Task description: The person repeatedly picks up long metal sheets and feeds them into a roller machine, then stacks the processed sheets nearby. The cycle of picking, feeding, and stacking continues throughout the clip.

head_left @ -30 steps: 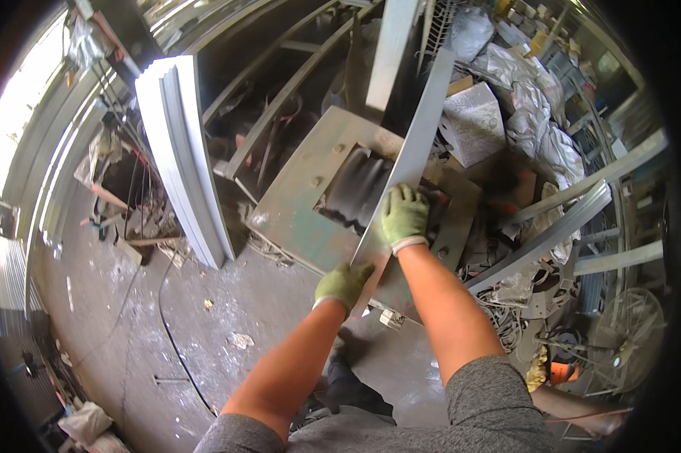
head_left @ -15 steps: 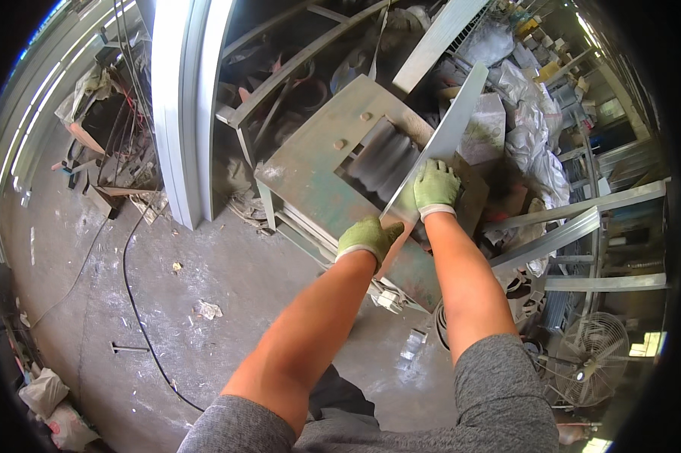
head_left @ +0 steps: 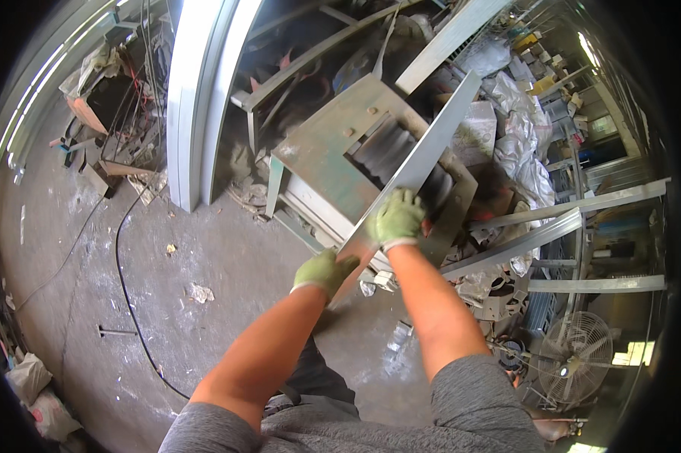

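My left hand point(head_left: 323, 273), in a pale green glove, is closed round the near end of a long flat metal bar point(head_left: 433, 143). Further up the same bar, my right hand point(head_left: 397, 219), gloved alike, grips it with the fingers bent over it. The bar slants away to the far right across a worn green metal machine point(head_left: 318, 147). Through an opening in the machine's top shows a dark ridged roller point(head_left: 386, 153); the bar passes over it, hiding part. Whether the two touch I cannot tell.
Tall pale metal profiles point(head_left: 193, 113) stand left of the machine. More metal bars point(head_left: 597, 285) jut in from the right, above a round fan point(head_left: 574, 359). Silvery sacks point(head_left: 518, 136) lie behind. A black cable point(head_left: 121, 279) runs across the floor at left.
Both hands have drawn toward me and to the left, and the bar has slid back with them across the machine. The whole view has shifted slightly.
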`<act>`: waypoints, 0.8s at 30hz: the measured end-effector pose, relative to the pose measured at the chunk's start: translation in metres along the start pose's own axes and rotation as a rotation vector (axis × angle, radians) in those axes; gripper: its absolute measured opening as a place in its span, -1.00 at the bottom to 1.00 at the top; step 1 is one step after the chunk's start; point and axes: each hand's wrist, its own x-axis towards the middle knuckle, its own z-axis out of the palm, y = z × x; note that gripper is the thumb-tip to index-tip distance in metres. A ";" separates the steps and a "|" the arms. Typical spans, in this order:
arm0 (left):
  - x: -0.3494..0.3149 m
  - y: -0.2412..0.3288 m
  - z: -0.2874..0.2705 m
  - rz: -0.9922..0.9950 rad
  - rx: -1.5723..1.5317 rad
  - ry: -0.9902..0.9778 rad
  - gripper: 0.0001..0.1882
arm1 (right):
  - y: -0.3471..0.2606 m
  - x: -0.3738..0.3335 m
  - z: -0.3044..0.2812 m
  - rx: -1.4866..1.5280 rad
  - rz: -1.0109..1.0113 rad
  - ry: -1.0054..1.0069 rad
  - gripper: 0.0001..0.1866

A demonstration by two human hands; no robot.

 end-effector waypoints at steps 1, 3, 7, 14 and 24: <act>-0.009 -0.008 0.000 -0.008 0.023 0.000 -0.16 | -0.010 -0.014 -0.002 0.032 0.049 -0.022 -0.65; -0.019 -0.016 0.002 -0.014 0.064 0.001 -0.16 | -0.019 -0.030 -0.005 0.058 0.063 -0.027 -0.63; -0.004 0.005 0.003 0.034 0.052 0.041 -0.13 | 0.001 -0.007 0.000 0.098 0.006 0.101 -0.71; 0.070 0.076 0.000 0.064 0.059 0.075 -0.12 | 0.052 0.082 0.021 0.050 0.040 0.039 -0.78; 0.002 0.018 0.005 -0.118 0.164 0.075 -0.14 | 0.071 0.086 0.015 0.274 -0.110 0.069 -0.79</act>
